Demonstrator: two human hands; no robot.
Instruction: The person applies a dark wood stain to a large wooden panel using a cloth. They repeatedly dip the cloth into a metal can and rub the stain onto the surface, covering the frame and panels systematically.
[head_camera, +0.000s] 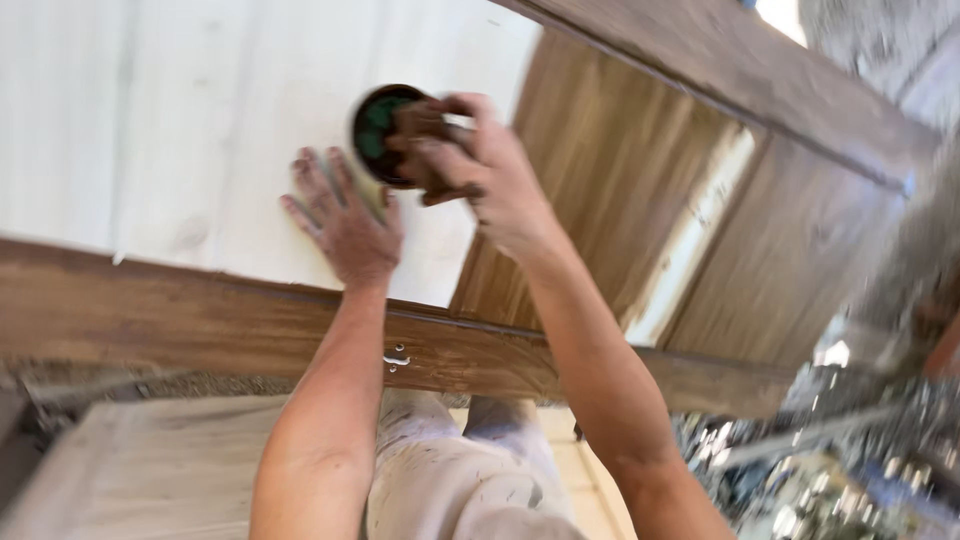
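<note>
At the bottom middle of the frame, nearest the camera, are the person's legs in pale, paint-smeared trousers (470, 480). Both bare forearms rise from there toward the upper middle. The left hand (345, 220) lies flat and open, fingers spread, palm down on the unstained pale panel (150, 120) of a wooden door that fills the upper left. Just to its right and slightly higher, the right hand (480, 165) is closed around a brown-stained rag (420, 150), pressed against a small round dark tin (378, 125) with a green inside; whether the hand also grips the tin is unclear. The door's frame rail (180, 320) crosses the middle left, stained brown, and the panels (610, 180) at upper right are stained too.
</note>
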